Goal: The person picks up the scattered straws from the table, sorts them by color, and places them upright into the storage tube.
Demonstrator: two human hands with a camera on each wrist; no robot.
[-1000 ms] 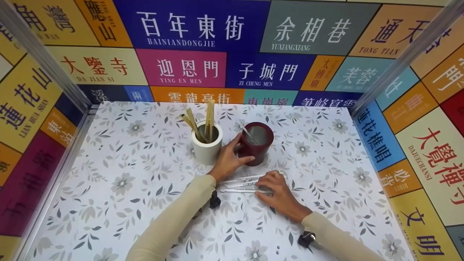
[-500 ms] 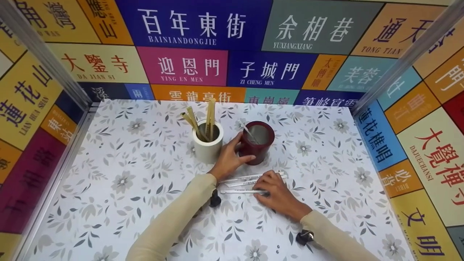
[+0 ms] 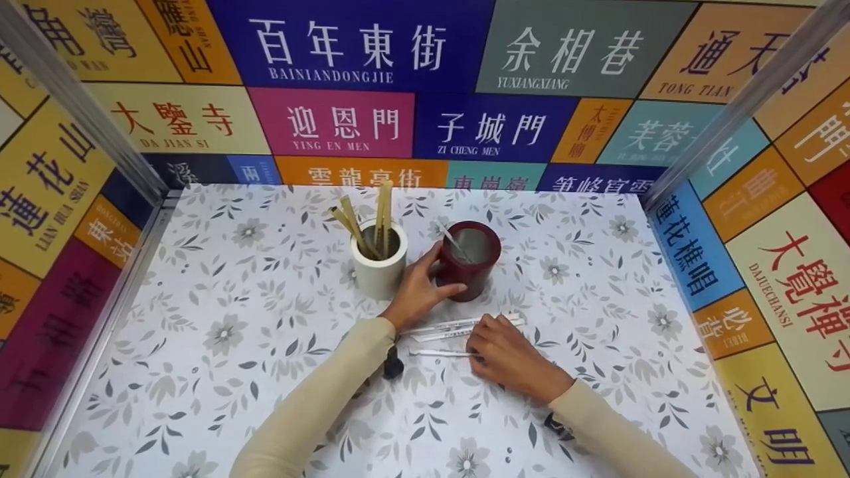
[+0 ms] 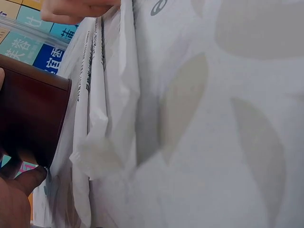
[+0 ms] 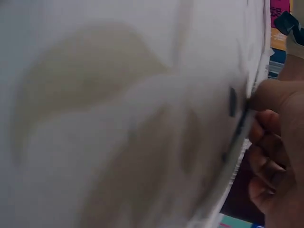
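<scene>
While the left hand grips the red cup and the right hand apparently pinches the nearest stick before it, crowded wrappers could snag and drag the other sticks along; wrapper print is illegible, but wall signs read BAINIANDONGJIE and YING EN MEN.

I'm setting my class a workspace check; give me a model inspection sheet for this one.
Surface: white table covering, grey floral print.
Job's things: dark red cup, upright, holding a thin pale stick; white wrapped sticks lying in front of it; cream cup with brown sticks leaning in it.
Clutter: nothing seen.
Hands: left hand holds the dark red cup; right hand pinches the nearest wrapped stick.
Cables: nothing seen.
Surroundings: coloured panels with Chinese lettering, metallic corner posts.
</scene>
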